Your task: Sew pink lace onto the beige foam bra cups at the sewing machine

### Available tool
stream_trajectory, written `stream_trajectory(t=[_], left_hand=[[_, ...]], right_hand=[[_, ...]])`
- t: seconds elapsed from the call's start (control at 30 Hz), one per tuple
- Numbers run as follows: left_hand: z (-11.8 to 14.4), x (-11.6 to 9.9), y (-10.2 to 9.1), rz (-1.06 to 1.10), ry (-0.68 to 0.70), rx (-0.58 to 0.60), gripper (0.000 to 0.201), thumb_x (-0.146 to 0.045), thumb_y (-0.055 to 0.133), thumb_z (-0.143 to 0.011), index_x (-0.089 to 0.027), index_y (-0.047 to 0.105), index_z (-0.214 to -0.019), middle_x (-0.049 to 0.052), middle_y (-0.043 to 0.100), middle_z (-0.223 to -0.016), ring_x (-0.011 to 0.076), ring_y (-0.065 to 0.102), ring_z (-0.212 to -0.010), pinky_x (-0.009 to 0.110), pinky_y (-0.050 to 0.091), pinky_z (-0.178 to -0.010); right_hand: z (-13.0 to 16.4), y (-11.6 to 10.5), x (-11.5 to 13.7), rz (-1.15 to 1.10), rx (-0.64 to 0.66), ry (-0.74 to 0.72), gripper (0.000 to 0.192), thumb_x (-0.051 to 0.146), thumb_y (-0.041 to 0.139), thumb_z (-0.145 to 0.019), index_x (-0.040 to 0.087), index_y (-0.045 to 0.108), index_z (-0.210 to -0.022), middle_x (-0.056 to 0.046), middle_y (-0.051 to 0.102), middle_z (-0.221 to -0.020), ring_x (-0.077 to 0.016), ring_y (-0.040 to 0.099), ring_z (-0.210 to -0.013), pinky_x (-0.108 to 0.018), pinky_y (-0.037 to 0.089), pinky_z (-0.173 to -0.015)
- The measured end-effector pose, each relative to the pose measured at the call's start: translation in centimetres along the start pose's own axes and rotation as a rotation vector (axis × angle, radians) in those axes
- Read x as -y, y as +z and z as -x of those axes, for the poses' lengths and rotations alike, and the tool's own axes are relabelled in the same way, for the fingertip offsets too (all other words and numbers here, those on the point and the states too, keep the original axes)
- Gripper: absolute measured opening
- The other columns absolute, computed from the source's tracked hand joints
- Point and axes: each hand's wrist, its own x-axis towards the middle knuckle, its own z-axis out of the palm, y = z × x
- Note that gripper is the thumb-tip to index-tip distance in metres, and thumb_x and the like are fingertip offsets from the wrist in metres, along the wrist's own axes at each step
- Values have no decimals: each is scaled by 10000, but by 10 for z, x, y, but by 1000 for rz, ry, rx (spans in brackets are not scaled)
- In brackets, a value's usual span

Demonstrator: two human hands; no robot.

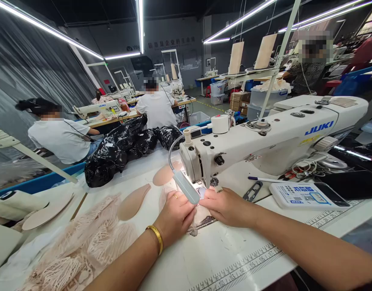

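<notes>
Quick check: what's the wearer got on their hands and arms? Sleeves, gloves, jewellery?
No gloves and no sleeves in view: both forearms are bare up to the frame edge. The left hand has a gold ring on one finger, and a plain, smooth gold bangle sits at that wrist. The right hand shows no jewellery.

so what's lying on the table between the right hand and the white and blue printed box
Head view: a pair of small black thread snips lies between the right hand and the white and blue printed box; otherwise bare white table.

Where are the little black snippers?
In the head view, the black thread snips lie on the white table just right of the right hand, below the sewing machine and left of the blue-printed card.
</notes>
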Motion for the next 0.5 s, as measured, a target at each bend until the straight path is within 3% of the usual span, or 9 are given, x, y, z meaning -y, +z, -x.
stream_trajectory(t=[0.3, 0.5], left_hand=[[-7, 17, 7, 96, 19, -7, 216, -157, 544, -992, -199, 734, -900, 79, 787, -1088, 262, 696, -1052, 449, 414, -985], [-9, 16, 5, 60, -19, 51, 248, -181, 507, -997, -197, 695, -837, 63, 749, -895, 267, 666, -992, 429, 390, -918]], right_hand=[[-3, -1, 1, -15, 39, 106, 307, 24, 491, -864, 198, 708, -995, -24, 526, -783, -193, 393, -730, -289, 287, -596], [-3, 0, 1, -2, 24, 98, 306, 6, 466, -854, 195, 695, -928, -18, 488, -765, -189, 364, -709, -291, 265, -583]])
